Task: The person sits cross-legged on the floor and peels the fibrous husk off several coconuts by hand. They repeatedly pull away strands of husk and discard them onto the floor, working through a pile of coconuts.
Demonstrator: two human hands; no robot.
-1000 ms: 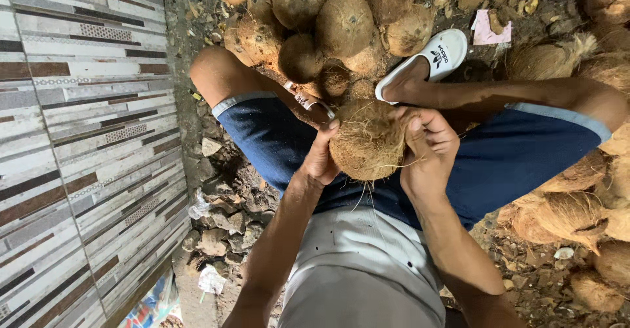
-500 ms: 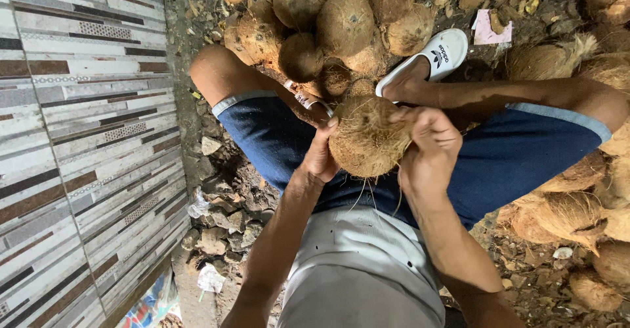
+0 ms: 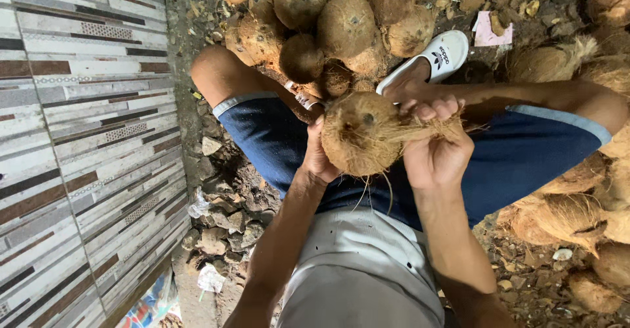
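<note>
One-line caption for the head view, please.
Seated person's left hand steadies a husked coconut while the right hand grips its loose fibres, a coconut pile beyond.

Both hands raised together — left (image 3: 319,152) cupped, right (image 3: 436,145) fisted.

Husked coconut (image 3: 357,134), brown, round, coated in coarse fibre; dark eye visible on upper face. Held above lap, between the knees, off the ground. Strip of loose husk fibre (image 3: 426,128) peeled away to its right side, still attached, thin strands dangling beneath.
</note>
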